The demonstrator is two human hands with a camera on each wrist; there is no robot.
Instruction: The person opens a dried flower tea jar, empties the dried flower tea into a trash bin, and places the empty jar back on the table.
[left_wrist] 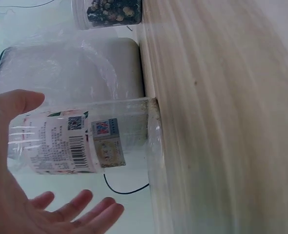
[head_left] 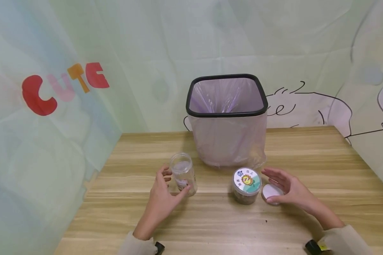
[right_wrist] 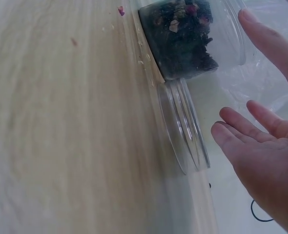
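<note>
We note the right hand (right_wrist: 268, 146) with fingers straight and spread, holding nothing, just beside a clear lid (right_wrist: 185, 129) lying on the wooden table (right_wrist: 61, 122). Next to the lid stands a jar (right_wrist: 188, 34) holding dark dried pieces.

- Setting: an improvised indoor recording booth, not a furnished room or a working kitchen.
- Enclosure: pale green printed fabric sheets (head_left: 153, 53) hang creased on all visible sides, bearing the coloured letters "CUTE" (head_left: 64, 86) and cartoon line drawings (head_left: 322, 102).
- Work surface: one wood-grain table (head_left: 306, 212) pushed into the fabric corner.
- Furnishing: a black-rimmed bin (head_left: 227, 120) lined with a thin plastic bag stands on it.
</note>
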